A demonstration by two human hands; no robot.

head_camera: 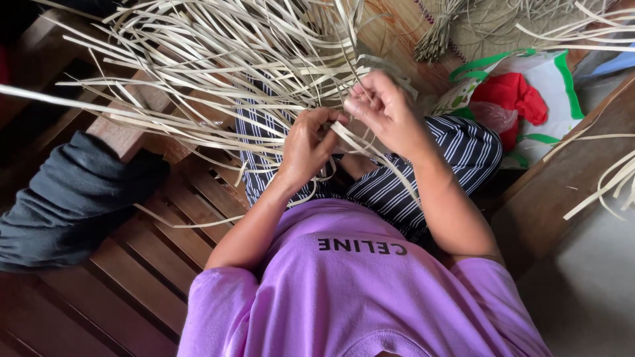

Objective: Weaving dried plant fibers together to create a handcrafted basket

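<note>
hands: 2 (307, 142) (383, 109) | pale strips (218, 66): too many to count | bag (552, 86): 1 | dark cloth (73, 198): 1

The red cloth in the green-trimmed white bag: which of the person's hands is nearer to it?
Right. The right hand is beside the red cloth; the left hand is farther away, beyond the right.

Pale flat reed strips (218, 73), long, thin, tangled, fanned loosely across lap, few pinched in fingers.

Both forearms reach forward; left hand (307, 142) and right hand (383, 109) meet close together, fingers (360, 99) curled, pinching.
</note>
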